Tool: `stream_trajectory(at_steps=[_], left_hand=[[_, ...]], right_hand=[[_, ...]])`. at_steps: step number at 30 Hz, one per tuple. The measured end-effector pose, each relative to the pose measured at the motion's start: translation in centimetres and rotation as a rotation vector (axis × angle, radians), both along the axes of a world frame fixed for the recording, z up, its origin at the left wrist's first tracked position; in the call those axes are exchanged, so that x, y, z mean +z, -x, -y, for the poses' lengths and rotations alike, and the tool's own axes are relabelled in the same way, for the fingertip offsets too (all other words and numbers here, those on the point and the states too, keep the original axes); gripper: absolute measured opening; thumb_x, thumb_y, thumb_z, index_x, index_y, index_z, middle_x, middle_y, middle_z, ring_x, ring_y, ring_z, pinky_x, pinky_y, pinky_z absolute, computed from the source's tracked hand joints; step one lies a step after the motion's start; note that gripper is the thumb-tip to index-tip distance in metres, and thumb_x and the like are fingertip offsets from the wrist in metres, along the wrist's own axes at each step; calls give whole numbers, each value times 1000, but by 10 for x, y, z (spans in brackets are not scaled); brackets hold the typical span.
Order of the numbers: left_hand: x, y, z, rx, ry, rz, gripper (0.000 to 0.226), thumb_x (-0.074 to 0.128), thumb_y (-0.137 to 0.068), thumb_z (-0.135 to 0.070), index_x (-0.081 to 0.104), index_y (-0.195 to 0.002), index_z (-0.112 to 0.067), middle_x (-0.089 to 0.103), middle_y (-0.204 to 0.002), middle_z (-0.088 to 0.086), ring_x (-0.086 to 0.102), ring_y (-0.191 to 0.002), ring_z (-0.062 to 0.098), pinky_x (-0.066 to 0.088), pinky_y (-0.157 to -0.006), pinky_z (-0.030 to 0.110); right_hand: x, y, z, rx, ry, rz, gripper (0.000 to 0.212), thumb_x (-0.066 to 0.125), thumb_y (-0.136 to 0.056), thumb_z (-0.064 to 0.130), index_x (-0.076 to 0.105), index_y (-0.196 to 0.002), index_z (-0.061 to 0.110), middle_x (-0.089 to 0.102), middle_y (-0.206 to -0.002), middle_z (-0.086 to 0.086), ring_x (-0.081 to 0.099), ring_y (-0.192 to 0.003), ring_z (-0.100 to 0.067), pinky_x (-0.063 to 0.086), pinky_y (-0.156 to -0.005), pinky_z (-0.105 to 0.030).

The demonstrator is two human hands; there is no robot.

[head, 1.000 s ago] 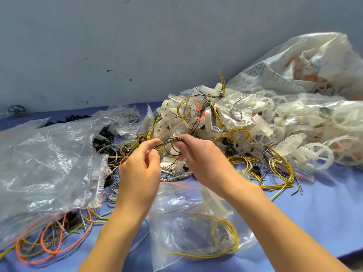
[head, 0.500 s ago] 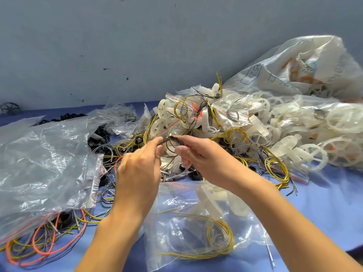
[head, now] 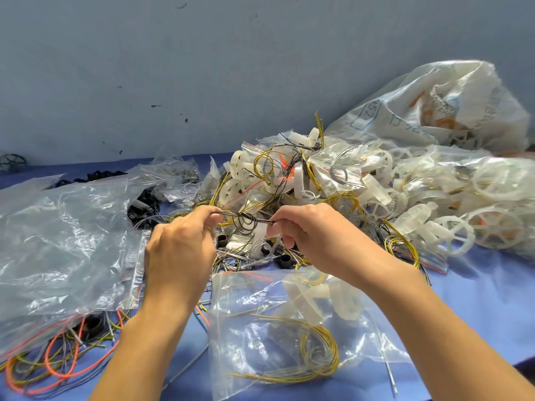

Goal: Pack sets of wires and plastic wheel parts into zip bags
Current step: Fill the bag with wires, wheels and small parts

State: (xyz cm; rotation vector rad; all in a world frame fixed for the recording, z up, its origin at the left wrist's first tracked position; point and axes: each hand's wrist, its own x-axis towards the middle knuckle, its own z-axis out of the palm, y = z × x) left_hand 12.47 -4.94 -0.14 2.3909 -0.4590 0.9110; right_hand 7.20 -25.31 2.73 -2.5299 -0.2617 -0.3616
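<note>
1 view only: head cam, wide-angle, worn on head. Looks fwd + down across blue table toward grey wall at back. Close in: forearms enter from bottom edge, left hand & right hand mid-frame, pinching black wire loop; zip bag just below, near bottom edge.

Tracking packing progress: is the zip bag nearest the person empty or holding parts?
Holding parts: a yellow wire coil and white plastic pieces show through the zip bag.
</note>
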Motion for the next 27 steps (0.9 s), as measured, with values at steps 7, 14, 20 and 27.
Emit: stream_trajectory(at_steps=[7, 14, 20, 27], left_hand=[[10, 17, 32, -657, 813, -585, 29, 47, -98, -36, 73, -98, -23, 76, -92, -3, 70, -87, 10, 57, -77, 25], [11, 19, 27, -884, 880, -666, 32, 45, -98, -32, 66, -119, -17, 71, -116, 4, 66, -109, 19, 52, -94, 36], [7, 24, 7, -903, 714, -675, 25, 51, -98, -29, 68, -109, -15, 65, -79, 3, 57, -67, 17, 50, -63, 21], [-4, 7, -69, -492, 552, -954, 18, 45, -100, -15, 60, -108, -13, 46, -56, -1, 28, -43, 9, 23, -35, 14]], right_hand=[[0, 2, -21, 219, -605, -17, 11, 66, -94, 20, 76, -97, 22, 74, -94, 12, 68, -94, -9, 54, -86, -31], [6, 1, -27, 260, -879, 51, 16, 69, -88, 4, 73, -104, 3, 75, -98, -11, 71, -87, -18, 57, -88, -34], [1, -3, -33, 32, -439, 211, 14, 79, -82, 25, 66, -78, 27, 64, -89, 5, 55, -70, 3, 39, -66, -13], [-4, 1, -38, 60, -143, 11, 19, 58, -97, 36, 71, -104, 25, 68, -100, 10, 56, -81, -3, 46, -77, -24]])
